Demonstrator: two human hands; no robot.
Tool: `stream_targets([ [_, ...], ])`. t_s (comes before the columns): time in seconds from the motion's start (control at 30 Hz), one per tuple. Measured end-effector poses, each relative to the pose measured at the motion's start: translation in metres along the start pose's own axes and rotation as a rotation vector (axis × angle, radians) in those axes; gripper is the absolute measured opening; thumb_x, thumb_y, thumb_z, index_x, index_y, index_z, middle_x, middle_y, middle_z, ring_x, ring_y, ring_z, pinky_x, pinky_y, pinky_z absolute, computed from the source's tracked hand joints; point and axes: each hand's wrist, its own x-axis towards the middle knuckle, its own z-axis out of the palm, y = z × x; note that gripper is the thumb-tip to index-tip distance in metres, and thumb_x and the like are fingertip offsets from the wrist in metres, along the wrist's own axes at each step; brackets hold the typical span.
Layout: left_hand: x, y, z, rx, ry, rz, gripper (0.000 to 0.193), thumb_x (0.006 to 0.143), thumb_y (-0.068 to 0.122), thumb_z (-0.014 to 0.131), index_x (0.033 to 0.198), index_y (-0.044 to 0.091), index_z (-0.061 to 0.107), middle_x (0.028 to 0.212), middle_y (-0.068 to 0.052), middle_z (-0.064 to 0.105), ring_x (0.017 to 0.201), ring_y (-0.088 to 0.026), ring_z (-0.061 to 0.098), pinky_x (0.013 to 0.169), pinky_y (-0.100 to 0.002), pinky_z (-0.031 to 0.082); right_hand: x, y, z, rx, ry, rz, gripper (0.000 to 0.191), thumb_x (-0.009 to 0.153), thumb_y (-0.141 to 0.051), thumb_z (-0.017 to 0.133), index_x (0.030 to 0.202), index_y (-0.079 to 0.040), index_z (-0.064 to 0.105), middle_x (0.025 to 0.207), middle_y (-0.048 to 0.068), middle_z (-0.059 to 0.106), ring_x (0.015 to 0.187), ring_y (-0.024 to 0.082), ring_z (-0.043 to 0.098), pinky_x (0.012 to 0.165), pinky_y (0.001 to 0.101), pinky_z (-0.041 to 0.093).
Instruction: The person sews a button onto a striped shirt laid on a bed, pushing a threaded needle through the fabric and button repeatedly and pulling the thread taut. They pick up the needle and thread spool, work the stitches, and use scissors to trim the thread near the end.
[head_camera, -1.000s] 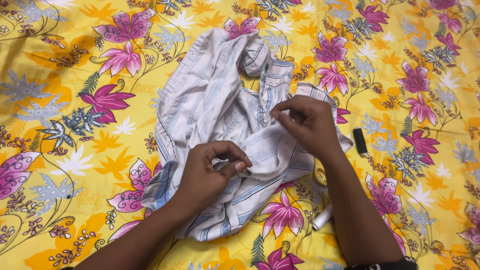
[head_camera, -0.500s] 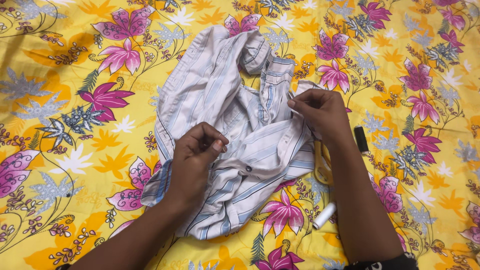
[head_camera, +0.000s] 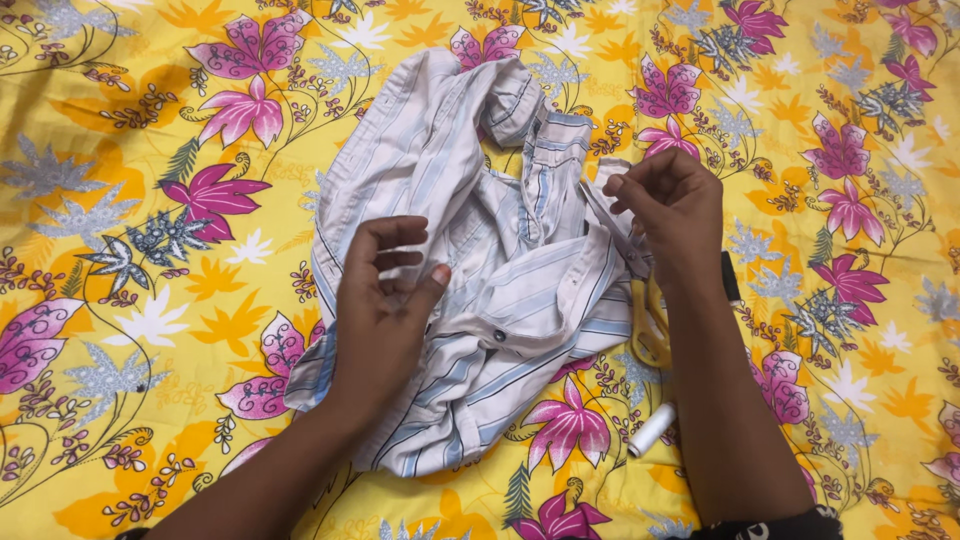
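Note:
A crumpled white shirt (head_camera: 470, 250) with blue and grey stripes lies on a yellow flowered cloth (head_camera: 150, 300). A small dark button (head_camera: 499, 335) shows on its front band. My left hand (head_camera: 385, 300) is over the shirt's left part with its fingers spread, holding nothing. My right hand (head_camera: 670, 205) is raised at the shirt's right edge. Its thumb and fingertips are pinched together on what looks like a thin needle, too fine to see clearly.
Yellow-handled scissors (head_camera: 650, 320) lie partly under my right forearm. A white thread spool (head_camera: 652, 430) lies on the cloth below them. A small black object (head_camera: 731, 276) sits just right of my right wrist.
My left hand has let go of the fabric near the button and opened its fingers. My right hand has drawn away up and to the right, still pinched.

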Motion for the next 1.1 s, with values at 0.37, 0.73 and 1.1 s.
stream_targets([
  [0.37,-0.005,0.026,-0.007,0.557,-0.521,0.436,0.025,0.069,0.012,0.083,0.091,0.01,0.073,0.091,-0.008,0.071,0.093,-0.032,0.064,0.087,-0.043,0.046,-0.049,-0.03,0.031,0.012,-0.323,0.095,0.01,0.088,-0.005,0.077,0.097,-0.004,0.071,0.09,-0.002,0.07,0.083,0.003,0.063,0.074,0.0214,0.05],
  [0.73,-0.009,0.012,-0.004,0.593,-0.541,0.426,0.01,0.075,0.008,0.077,0.081,0.011,0.071,0.08,-0.003,0.07,0.085,-0.026,0.067,0.082,-0.041,0.046,-0.108,-0.032,0.021,-0.235,-0.484,0.043,0.008,0.086,-0.009,0.077,0.091,-0.004,0.072,0.089,0.001,0.07,0.084,0.01,0.066,0.072,0.0264,0.052],
  [1.1,-0.017,0.007,-0.003,0.583,-0.56,0.748,0.011,0.077,0.008,0.077,0.083,0.011,0.069,0.085,-0.001,0.064,0.085,-0.023,0.063,0.087,-0.041,0.046,-0.123,-0.047,0.018,-0.388,-0.43,-0.192,0.008,0.085,-0.01,0.077,0.092,-0.005,0.075,0.088,0.004,0.071,0.081,0.014,0.068,0.068,0.0273,0.052],
])
